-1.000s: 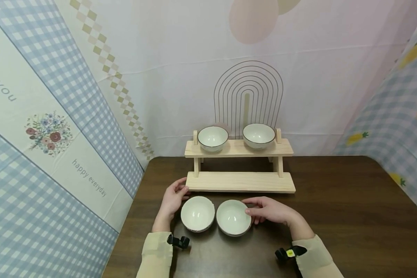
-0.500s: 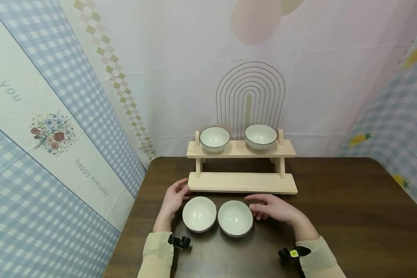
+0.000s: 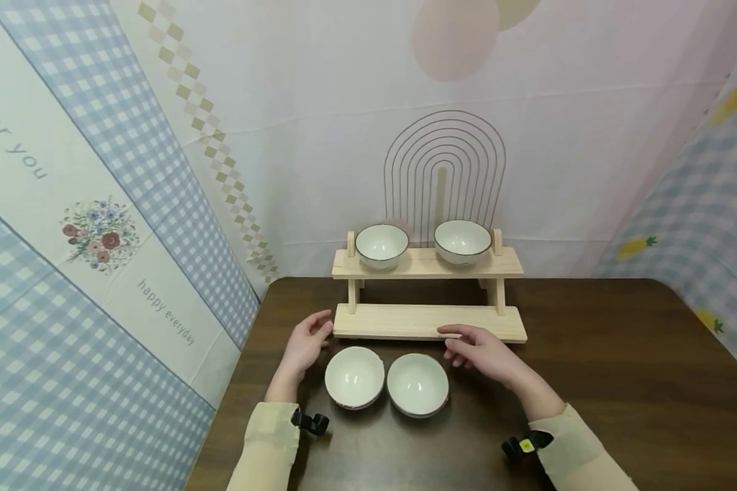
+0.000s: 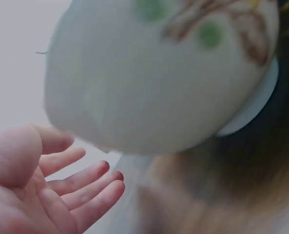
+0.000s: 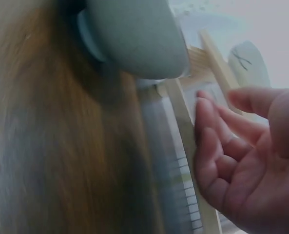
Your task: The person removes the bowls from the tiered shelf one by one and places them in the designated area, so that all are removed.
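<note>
Two white bowls stand side by side on the brown table: the left bowl (image 3: 354,377) and the right bowl (image 3: 417,384). Behind them is a two-tier wooden rack (image 3: 430,322). My left hand (image 3: 304,346) is at the rack's lower left end, fingers relaxed and holding nothing; in the left wrist view a patterned bowl (image 4: 154,78) hangs large above the hand (image 4: 61,185). My right hand (image 3: 482,353), fingers loosely bent, is before the lower shelf, behind and right of the right bowl. The right wrist view shows that hand (image 5: 251,156) apart from the bowl (image 5: 139,39).
Two more bowls stand on the rack's upper shelf, one at left (image 3: 382,246) and one at right (image 3: 463,242). A patterned cloth (image 3: 319,136) hangs behind the table (image 3: 602,368), with checked cloth on both sides.
My right hand has let go of the right bowl and moved away, up toward the lower shelf. My left hand has shifted slightly. The bowls keep their places on the table.
</note>
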### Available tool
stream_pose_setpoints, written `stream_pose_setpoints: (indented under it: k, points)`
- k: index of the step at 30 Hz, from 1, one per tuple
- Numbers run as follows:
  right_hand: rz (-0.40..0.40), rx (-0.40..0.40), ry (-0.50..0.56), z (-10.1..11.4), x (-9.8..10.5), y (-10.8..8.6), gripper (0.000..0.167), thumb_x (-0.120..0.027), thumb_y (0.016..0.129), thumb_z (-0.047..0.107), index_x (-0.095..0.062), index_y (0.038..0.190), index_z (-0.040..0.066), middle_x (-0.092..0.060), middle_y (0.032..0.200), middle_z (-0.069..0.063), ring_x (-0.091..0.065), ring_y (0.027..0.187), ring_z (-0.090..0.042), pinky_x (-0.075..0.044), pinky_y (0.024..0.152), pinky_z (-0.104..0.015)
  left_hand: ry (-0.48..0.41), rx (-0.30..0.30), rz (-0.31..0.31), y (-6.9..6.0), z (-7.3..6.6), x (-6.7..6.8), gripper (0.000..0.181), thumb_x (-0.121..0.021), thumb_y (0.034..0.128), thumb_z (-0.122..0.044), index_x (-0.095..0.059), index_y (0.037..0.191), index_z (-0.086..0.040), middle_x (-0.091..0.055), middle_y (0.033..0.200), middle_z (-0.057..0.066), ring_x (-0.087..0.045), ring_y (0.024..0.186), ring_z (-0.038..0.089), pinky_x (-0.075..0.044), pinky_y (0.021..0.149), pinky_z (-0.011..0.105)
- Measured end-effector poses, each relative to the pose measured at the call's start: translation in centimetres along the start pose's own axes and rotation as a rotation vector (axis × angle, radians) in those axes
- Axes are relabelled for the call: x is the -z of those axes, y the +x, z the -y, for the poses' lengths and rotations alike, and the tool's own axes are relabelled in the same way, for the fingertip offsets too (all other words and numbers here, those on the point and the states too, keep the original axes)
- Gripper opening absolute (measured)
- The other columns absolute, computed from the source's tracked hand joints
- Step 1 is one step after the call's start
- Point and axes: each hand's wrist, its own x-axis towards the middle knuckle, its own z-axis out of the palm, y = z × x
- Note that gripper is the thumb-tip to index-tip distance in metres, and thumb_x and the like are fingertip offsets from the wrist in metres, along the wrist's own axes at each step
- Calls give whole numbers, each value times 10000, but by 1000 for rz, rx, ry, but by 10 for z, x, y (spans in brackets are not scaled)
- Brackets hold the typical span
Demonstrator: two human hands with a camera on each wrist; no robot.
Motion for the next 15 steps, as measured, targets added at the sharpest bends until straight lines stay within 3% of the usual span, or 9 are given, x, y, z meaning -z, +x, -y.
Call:
stream_pose_setpoints:
  k: [4, 15]
  points:
    - [-52, 6, -38, 7, 2, 4, 411, -601, 1112, 212, -605, 1486, 40, -740, 998, -93, -685, 864, -241, -577, 767, -393, 53, -34, 6, 4, -12, 7, 414, -590, 1117, -155, -584, 1489, 27, -637, 1400, 249, -631, 1248, 358, -589, 937, 491]
    - [-123, 163, -186, 33, 0, 23, 374, -604, 1086, 116, -633, 1450, 31, -750, 983, -130, -692, 804, -214, -573, 711, -346, 216, -139, -27, 31, -30, 9, 434, -561, 1135, -251, -579, 1514, -39, -664, 1367, 193, -632, 1246, 346, -534, 1029, 518]
